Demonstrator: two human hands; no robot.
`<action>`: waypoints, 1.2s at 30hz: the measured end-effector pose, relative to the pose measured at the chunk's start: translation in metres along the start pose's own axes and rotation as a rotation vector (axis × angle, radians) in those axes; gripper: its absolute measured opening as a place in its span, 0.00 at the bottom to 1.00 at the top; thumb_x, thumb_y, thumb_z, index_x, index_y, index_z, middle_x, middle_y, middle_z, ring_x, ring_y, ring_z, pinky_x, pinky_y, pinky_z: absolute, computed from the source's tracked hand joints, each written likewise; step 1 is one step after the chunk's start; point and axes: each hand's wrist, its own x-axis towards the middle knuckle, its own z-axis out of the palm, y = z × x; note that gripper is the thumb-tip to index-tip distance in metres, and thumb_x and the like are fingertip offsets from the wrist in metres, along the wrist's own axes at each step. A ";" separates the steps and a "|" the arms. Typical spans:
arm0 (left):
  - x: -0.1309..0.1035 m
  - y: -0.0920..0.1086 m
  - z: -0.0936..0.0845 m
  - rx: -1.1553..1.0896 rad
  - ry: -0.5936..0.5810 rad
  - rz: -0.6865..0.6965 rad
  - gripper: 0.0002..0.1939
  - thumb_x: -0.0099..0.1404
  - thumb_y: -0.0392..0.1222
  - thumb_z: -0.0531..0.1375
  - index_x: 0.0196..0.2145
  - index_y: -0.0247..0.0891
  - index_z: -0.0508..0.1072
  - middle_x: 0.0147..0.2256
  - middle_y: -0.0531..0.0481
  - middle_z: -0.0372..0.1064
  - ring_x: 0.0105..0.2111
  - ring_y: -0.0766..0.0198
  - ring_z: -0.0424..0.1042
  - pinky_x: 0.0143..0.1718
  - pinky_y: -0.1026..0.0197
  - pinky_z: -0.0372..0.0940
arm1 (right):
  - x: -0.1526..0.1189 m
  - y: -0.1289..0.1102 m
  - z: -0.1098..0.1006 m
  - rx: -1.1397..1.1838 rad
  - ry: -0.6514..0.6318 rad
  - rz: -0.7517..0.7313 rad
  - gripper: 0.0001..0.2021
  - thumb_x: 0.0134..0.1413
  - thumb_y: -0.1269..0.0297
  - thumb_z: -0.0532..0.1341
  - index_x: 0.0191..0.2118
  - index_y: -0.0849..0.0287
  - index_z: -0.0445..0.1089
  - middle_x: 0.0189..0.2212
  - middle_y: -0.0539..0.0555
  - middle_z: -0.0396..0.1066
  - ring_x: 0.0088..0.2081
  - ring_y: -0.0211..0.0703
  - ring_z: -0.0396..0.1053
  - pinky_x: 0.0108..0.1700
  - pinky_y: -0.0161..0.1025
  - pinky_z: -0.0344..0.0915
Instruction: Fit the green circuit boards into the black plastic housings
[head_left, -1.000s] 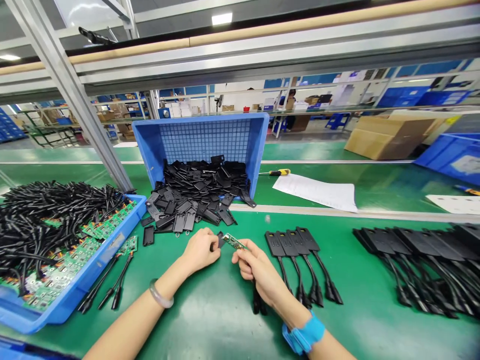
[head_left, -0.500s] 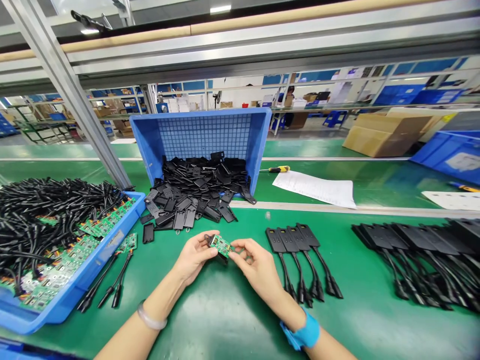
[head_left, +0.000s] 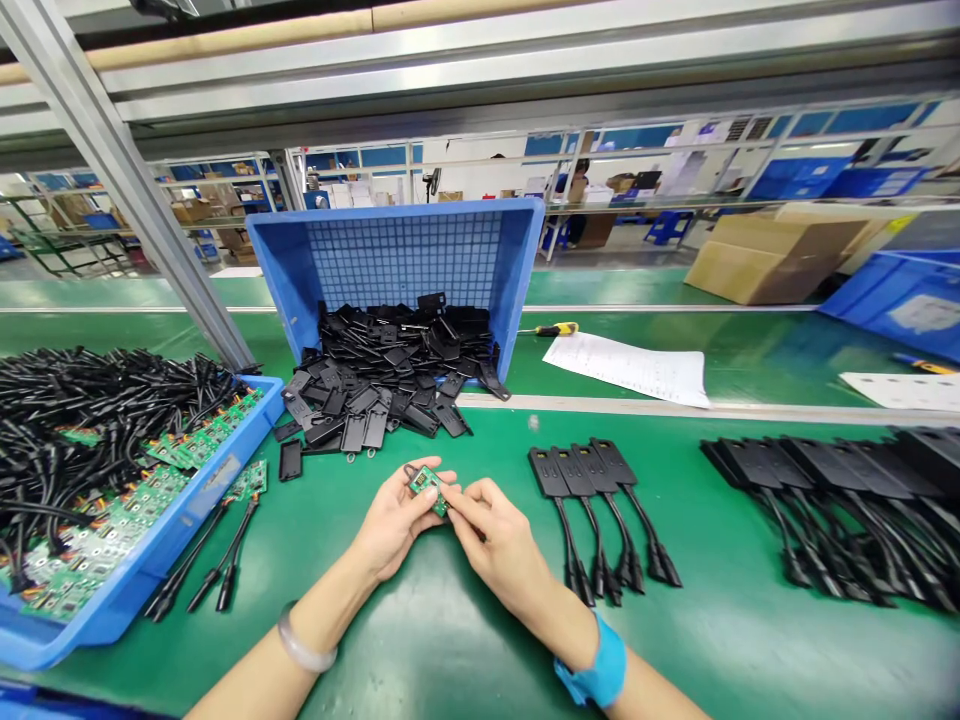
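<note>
A small green circuit board (head_left: 424,480) is held over the green bench, in front of my chest. My left hand (head_left: 391,522) is closed around it, with the thumb on its face and the fingers underneath. The thumb and fingertips of my right hand (head_left: 501,535) pinch the board's near right end. My fingers hide that end, and whether a black case half lies under the board cannot be made out. Loose black plastic case halves (head_left: 352,430) spill toward my hands. To the right lie several closed black cases with cables (head_left: 581,475).
A tipped blue crate (head_left: 259,270) holds more case halves. At left stands a blue bin (head_left: 251,432) of wired boards, with a few cabled boards (head_left: 246,482) beside it. A screwdriver (head_left: 556,329), paper sheet (head_left: 630,368) and more cabled cases (head_left: 817,475) lie on the right.
The board has turned more upright and sits deeper in my left hand, whose thumb now presses its face. My right fingers have moved slightly left, onto its near end. The view has shifted slightly.
</note>
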 end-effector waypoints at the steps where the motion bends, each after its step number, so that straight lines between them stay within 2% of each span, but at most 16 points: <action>1: 0.000 -0.002 0.001 0.003 0.027 0.009 0.21 0.57 0.39 0.65 0.47 0.36 0.66 0.45 0.41 0.71 0.45 0.55 0.71 0.44 0.55 0.68 | -0.001 0.000 0.001 -0.022 -0.012 0.001 0.16 0.61 0.71 0.53 0.51 0.54 0.70 0.30 0.53 0.63 0.29 0.38 0.66 0.32 0.34 0.68; 5: 0.002 -0.010 0.003 0.003 0.094 0.037 0.18 0.57 0.42 0.64 0.44 0.36 0.67 0.43 0.42 0.72 0.43 0.56 0.72 0.40 0.58 0.68 | -0.003 0.001 0.005 -0.060 -0.060 0.018 0.15 0.62 0.70 0.52 0.51 0.55 0.70 0.29 0.52 0.63 0.29 0.39 0.66 0.31 0.35 0.68; 11: 0.003 -0.011 0.002 0.020 0.103 0.035 0.18 0.57 0.43 0.65 0.43 0.35 0.67 0.43 0.42 0.72 0.41 0.58 0.73 0.39 0.59 0.69 | -0.001 0.003 0.007 0.012 -0.059 0.034 0.14 0.61 0.70 0.53 0.47 0.56 0.72 0.28 0.52 0.63 0.29 0.39 0.65 0.33 0.34 0.68; 16: 0.004 -0.012 0.004 0.091 0.157 0.082 0.18 0.55 0.45 0.66 0.40 0.34 0.67 0.39 0.42 0.74 0.38 0.59 0.74 0.36 0.61 0.69 | 0.000 0.001 0.007 0.034 -0.075 0.072 0.12 0.60 0.70 0.53 0.44 0.55 0.72 0.28 0.52 0.65 0.30 0.39 0.66 0.34 0.35 0.68; 18: 0.005 -0.012 0.004 0.111 0.175 0.103 0.19 0.55 0.45 0.65 0.41 0.34 0.67 0.39 0.43 0.74 0.36 0.61 0.74 0.36 0.61 0.69 | -0.001 0.001 0.007 0.054 -0.070 0.124 0.11 0.59 0.70 0.54 0.45 0.56 0.69 0.29 0.51 0.65 0.29 0.38 0.65 0.33 0.35 0.67; 21: 0.006 -0.011 0.003 0.117 0.203 0.114 0.20 0.55 0.46 0.65 0.42 0.34 0.67 0.40 0.42 0.74 0.35 0.61 0.74 0.35 0.61 0.69 | -0.002 0.002 0.006 0.097 -0.070 0.272 0.08 0.54 0.68 0.59 0.41 0.58 0.65 0.29 0.50 0.65 0.26 0.37 0.64 0.29 0.33 0.64; 24: 0.005 -0.009 0.001 0.100 0.200 0.122 0.19 0.55 0.45 0.66 0.41 0.34 0.68 0.39 0.42 0.74 0.37 0.59 0.74 0.36 0.60 0.69 | 0.000 0.003 0.004 0.059 -0.157 0.368 0.05 0.53 0.64 0.61 0.33 0.57 0.64 0.24 0.47 0.65 0.23 0.36 0.61 0.26 0.32 0.60; 28: 0.005 -0.008 -0.001 0.075 0.208 0.135 0.18 0.53 0.44 0.66 0.39 0.34 0.67 0.36 0.44 0.74 0.37 0.57 0.75 0.37 0.58 0.69 | 0.003 0.000 0.000 -0.059 -0.321 0.396 0.16 0.57 0.60 0.57 0.19 0.58 0.62 0.16 0.46 0.61 0.20 0.35 0.56 0.24 0.33 0.50; 33: 0.005 -0.008 -0.001 0.078 0.207 0.128 0.18 0.54 0.44 0.66 0.39 0.35 0.67 0.36 0.45 0.74 0.36 0.57 0.75 0.37 0.58 0.69 | 0.004 -0.001 -0.001 0.023 -0.350 0.445 0.17 0.56 0.59 0.57 0.18 0.58 0.62 0.14 0.45 0.59 0.18 0.34 0.52 0.23 0.33 0.46; 36: 0.005 -0.008 0.000 0.093 0.196 0.126 0.18 0.55 0.45 0.65 0.40 0.35 0.66 0.38 0.43 0.74 0.38 0.57 0.75 0.39 0.57 0.68 | 0.004 0.002 0.000 0.173 -0.359 0.538 0.16 0.53 0.59 0.58 0.18 0.59 0.63 0.13 0.46 0.60 0.17 0.34 0.56 0.22 0.32 0.49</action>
